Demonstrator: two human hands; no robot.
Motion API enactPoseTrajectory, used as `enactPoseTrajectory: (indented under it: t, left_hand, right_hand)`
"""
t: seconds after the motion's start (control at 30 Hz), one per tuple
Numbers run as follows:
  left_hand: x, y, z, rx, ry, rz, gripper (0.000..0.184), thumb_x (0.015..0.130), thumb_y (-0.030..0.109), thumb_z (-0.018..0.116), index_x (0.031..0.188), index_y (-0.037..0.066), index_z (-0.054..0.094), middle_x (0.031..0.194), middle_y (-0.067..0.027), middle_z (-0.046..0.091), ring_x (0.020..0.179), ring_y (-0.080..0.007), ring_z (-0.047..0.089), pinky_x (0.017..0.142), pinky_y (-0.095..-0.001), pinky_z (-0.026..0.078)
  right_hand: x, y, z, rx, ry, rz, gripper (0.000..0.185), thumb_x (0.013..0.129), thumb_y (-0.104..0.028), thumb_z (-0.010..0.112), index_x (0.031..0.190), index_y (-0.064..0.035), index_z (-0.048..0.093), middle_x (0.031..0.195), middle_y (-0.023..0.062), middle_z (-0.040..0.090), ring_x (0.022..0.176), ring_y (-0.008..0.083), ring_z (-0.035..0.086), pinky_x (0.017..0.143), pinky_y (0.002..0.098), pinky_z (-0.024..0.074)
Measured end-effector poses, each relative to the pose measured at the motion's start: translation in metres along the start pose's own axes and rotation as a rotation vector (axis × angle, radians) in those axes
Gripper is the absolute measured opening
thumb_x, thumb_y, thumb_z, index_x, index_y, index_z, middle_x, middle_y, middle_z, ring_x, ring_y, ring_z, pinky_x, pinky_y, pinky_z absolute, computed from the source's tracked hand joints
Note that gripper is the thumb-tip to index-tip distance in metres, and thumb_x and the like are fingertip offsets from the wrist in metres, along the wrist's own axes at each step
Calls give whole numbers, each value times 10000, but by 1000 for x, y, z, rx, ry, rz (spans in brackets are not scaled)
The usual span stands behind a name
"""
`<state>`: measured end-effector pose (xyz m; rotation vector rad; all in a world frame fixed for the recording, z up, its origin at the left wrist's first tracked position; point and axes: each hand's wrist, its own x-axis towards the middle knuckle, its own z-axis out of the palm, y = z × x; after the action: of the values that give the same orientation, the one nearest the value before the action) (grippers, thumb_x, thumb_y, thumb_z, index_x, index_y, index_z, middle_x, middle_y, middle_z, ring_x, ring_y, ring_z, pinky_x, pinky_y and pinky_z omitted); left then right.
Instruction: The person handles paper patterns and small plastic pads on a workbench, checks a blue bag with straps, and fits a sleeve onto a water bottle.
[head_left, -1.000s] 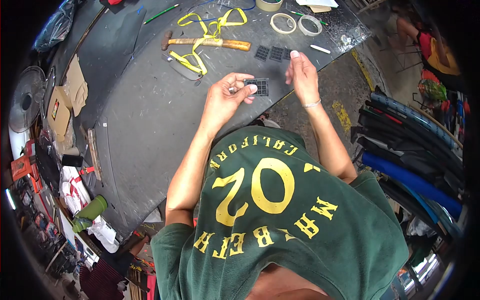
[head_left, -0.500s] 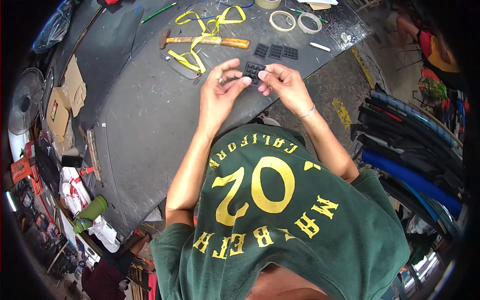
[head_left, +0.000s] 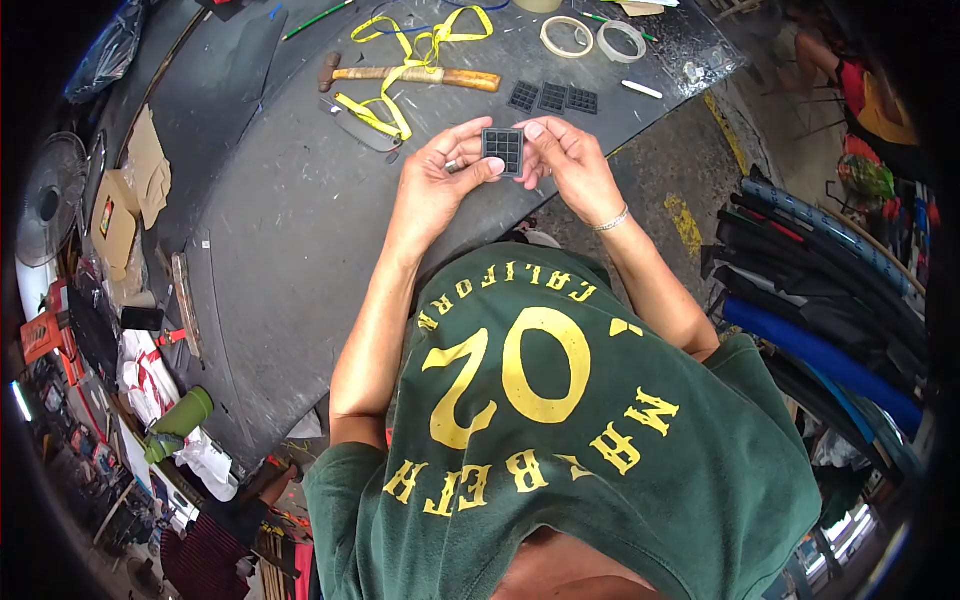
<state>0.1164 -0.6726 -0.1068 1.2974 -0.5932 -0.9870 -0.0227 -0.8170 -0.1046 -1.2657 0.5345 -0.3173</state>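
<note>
A small black grid piece [head_left: 502, 148] with square compartments is held between both hands over the table's near edge. My left hand [head_left: 445, 180] grips its left side, the thumb on its lower face. On the other side my right hand [head_left: 570, 165] pinches its right edge, the thumb near the upper corner. Several similar black grid pieces lie in a row just beyond, among them a middle one [head_left: 552, 97]. A hammer [head_left: 430, 78] with a wooden handle lies to the left of them, tangled with a yellow strap [head_left: 385, 110].
Tape rolls [head_left: 567, 38], a white marker-like stick [head_left: 641, 89] and a green pencil [head_left: 318, 19] lie on the dark table [head_left: 290, 250]. Dark rolls of material [head_left: 800, 260] stand at the right. A fan [head_left: 50, 205] and cardboard [head_left: 120, 225] are at the left.
My right hand came away from the row of pieces to the held piece and took its right side. The held piece has turned so that its grid face shows squarely.
</note>
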Motion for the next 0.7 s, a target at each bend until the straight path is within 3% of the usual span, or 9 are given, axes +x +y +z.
enactPoseTrajectory:
  t: [0.13, 0.23, 0.3, 0.37, 0.43, 0.5, 0.63, 0.7]
  left_hand:
    - [-1, 4, 2, 29, 36, -15, 487, 877, 21, 764, 1335, -5, 602, 989, -48, 750, 881, -96, 670, 819, -261, 544]
    - [0, -3, -1, 98, 64, -99, 468, 866, 64, 788, 1301, 0, 627, 889, -41, 744, 808, -87, 667, 746, -252, 548]
    - [-2, -5, -2, 280, 8, -208, 468, 879, 106, 787, 1302, -8, 623, 845, -21, 715, 766, -78, 648, 728, -243, 543]
    - [-7, -14, -5, 429, -36, -261, 471, 890, 151, 785, 1300, -14, 622, 812, -8, 692, 733, -72, 627, 711, -241, 534]
    - [-12, -34, -15, 547, -63, -256, 478, 899, 198, 783, 1296, -17, 625, 792, -1, 674, 708, -70, 604, 695, -246, 521]
    - [-19, -42, -22, 554, -61, -280, 463, 919, 229, 762, 1299, 0, 629, 819, -2, 677, 746, -74, 602, 723, -252, 516]
    - [-26, -54, -32, 547, -48, -327, 440, 930, 263, 743, 1288, 27, 642, 916, -44, 725, 875, -121, 663, 819, -290, 525]
    - [-25, -55, -33, 548, -55, -343, 435, 933, 280, 736, 1282, 37, 647, 957, -63, 746, 921, -144, 689, 855, -310, 528]
  right_hand:
    - [1, -3, -2, -45, -25, 8, 300, 1064, -227, 544, 1161, 47, 620, 846, 59, 675, 704, 115, 657, 639, 258, 555]
    - [0, 10, -2, -94, -65, 27, 201, 1037, -143, 585, 1156, 12, 632, 910, 39, 681, 756, 105, 653, 682, 242, 533]
    - [1, 27, -11, -109, -173, 18, 222, 1007, -118, 625, 1174, 28, 632, 947, 25, 688, 807, 91, 655, 702, 243, 538]
    - [6, 48, -27, -271, -120, 116, 274, 992, -151, 658, 1190, 36, 631, 928, 30, 691, 784, 93, 656, 688, 246, 539]
    - [14, 72, -53, -333, 105, 170, 322, 973, -189, 692, 1189, 43, 634, 895, 32, 691, 743, 96, 652, 663, 250, 539]
    - [24, 84, -90, -298, 252, 104, 391, 949, -194, 708, 1210, 87, 633, 879, 88, 712, 702, 130, 670, 625, 270, 545]
    - [48, 84, -154, -386, 494, 68, 428, 930, -225, 729, 1202, 95, 647, 799, 48, 694, 669, 103, 654, 575, 254, 523]
    - [62, 77, -174, -433, 495, 63, 426, 927, -253, 732, 1195, 71, 664, 787, 23, 690, 675, 87, 652, 575, 252, 517]
